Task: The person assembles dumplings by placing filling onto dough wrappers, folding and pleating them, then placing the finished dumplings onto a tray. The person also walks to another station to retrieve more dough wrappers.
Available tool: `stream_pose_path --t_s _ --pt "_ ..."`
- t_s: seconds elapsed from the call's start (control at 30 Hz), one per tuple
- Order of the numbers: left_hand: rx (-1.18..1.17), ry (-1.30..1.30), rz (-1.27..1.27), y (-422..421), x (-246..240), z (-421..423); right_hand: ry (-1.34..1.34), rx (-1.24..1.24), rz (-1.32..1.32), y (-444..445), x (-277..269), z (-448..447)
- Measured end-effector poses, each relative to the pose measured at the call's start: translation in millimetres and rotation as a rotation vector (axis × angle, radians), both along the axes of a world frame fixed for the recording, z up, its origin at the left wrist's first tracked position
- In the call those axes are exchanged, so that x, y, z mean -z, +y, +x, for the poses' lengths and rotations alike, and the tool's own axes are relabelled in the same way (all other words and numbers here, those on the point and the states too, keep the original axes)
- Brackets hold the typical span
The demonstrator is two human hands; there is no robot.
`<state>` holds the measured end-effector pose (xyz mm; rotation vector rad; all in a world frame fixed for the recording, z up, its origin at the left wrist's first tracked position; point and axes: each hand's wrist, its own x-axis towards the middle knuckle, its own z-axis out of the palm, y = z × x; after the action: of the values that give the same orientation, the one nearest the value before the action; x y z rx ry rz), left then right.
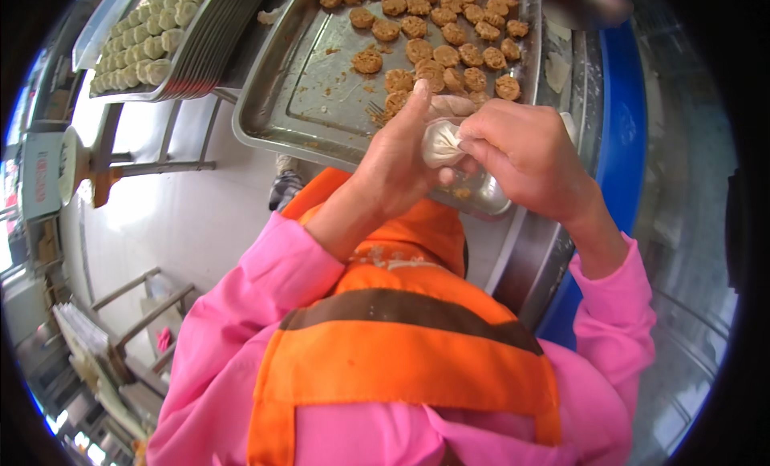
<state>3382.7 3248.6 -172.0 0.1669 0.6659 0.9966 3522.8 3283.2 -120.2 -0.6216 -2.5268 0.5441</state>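
A white dough bun with gathered pleats (441, 143) rests in the curled fingers of my left hand (397, 147), whose thumb points up away from it. With thumb and forefinger, my right hand (532, 150) pinches the pleated edge of the dough. Both hands are above the near right part of a large metal tray (264, 114). Many round brown portions of filling (446, 56) lie on that tray, and a fork (376, 110) shows partly beside my left hand. Whatever filling the dough holds is hidden.
At the upper left, a stack of metal trays (210, 51) carries rows of shaped white dumplings (147, 42). A blue edge (622, 105) runs along the right, with dough scraps (558, 72) on the metal counter beside it. A blurred object (586, 7) is at top right. Metal racks (162, 165) stand left.
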Motion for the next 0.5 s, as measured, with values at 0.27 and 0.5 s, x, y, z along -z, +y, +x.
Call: stream_pose_path --t_s 0.27,0.5 --pt "0.074 0.158 0.036 -5 9 -11 -0.012 -0.001 -0.067 -3 0 -7" --pt "-0.038 0.160 -0.044 -7 -7 -6 -0.028 -0.059 -0.091 0 -1 -14"
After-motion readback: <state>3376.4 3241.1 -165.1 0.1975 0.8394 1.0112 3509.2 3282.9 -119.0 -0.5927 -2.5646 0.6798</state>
